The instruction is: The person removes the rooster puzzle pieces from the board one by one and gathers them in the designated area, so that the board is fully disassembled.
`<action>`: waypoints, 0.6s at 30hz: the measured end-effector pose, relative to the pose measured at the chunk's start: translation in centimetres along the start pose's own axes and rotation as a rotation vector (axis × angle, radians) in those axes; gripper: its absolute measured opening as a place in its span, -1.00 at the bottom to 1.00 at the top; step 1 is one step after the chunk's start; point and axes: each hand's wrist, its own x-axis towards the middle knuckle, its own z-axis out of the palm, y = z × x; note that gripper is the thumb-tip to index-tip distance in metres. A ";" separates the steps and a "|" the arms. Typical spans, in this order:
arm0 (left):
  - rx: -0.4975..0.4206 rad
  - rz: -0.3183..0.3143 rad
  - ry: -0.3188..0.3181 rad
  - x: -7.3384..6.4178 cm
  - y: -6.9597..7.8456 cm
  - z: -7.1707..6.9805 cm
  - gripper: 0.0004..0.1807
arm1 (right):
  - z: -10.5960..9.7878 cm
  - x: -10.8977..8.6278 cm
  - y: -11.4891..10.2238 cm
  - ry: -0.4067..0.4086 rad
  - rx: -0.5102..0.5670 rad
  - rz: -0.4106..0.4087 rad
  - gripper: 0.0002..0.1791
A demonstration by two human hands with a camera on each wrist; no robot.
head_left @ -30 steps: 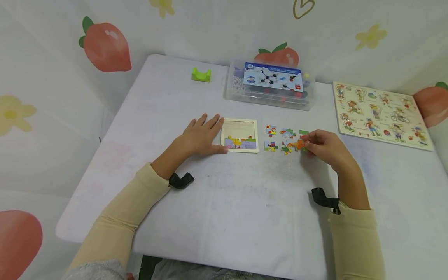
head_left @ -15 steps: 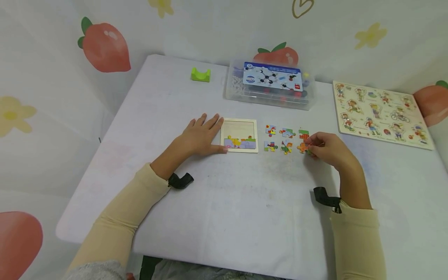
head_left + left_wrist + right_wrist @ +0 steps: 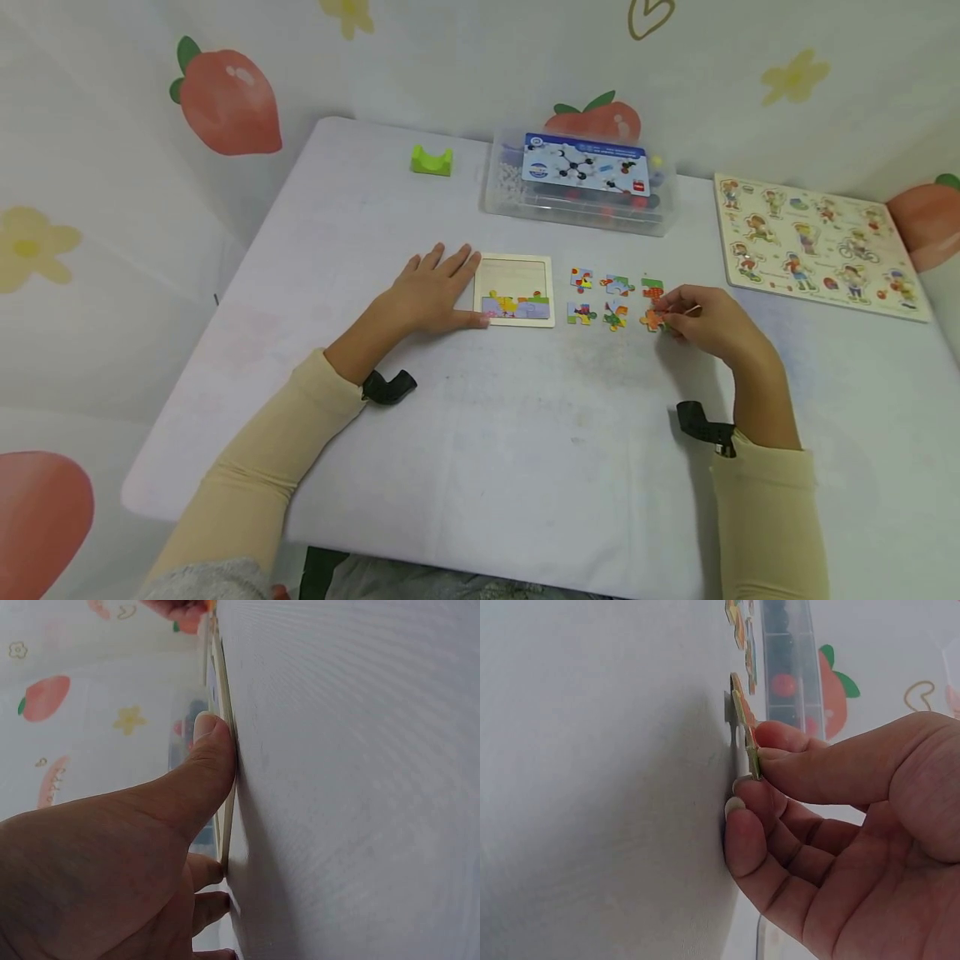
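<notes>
Listener: As I can't see the white-topped table (image 3: pixel 480 450), what is the right hand (image 3: pixel 701 323) doing?

Onlooker: It's at the right end of a small group of colourful, interlocking loose puzzle pieces (image 3: pixel 615 315). Its grip is a pinch: thumb and fingertips hold the right edge of a thin, mostly orange puzzle piece (image 3: pixel 650 321), green where it is held. From the wrist the piece looks tilted, low over the table; whether its other edge touches, I can't tell.

Listener: And the left hand (image 3: pixel 433 293)?

Onlooker: Spread, fingers straight, grasping nothing. It rests along the left side of a shallow, pale wooden tray (image 3: pixel 513 272), the thumb at the near corner. Inside, along the near side, runs a row of mauve and yellow joined pieces (image 3: pixel 528 308).

Listener: How would you handle that orange piece well?

Onlooker: I'd pinch only its rim, lightly, leaving the knobs free. A flat red-and-green piece (image 3: pixel 652 288) lies just beside it, on the far side, so I'd lift straight up before any sideways move, or the neighbour may get nudged. I'd turn it in the air, not against the table, and let the left hand's light pressure steady the tray.
</notes>
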 end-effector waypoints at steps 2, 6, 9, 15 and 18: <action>0.003 -0.001 0.001 0.0 0.0 0.0 0.15 | 0.0 0.0 0.0 0.000 -0.010 -0.001 -0.78; 0.007 -0.001 0.001 0.1 -0.1 0.1 0.14 | -0.1 0.0 0.0 0.008 -0.034 -0.013 -0.79; 0.008 -0.003 0.000 0.1 -0.2 0.1 0.14 | -0.1 -0.1 -0.2 0.013 -0.051 -0.026 -0.80; 0.003 -0.005 -0.007 0.0 -0.1 0.1 0.15 | 0.2 -0.2 -1.3 0.032 -0.076 -0.019 -0.78; -0.003 -0.006 -0.011 0.0 -0.1 0.0 0.16 | 0.4 -0.1 -2.0 0.047 -0.073 -0.035 -0.77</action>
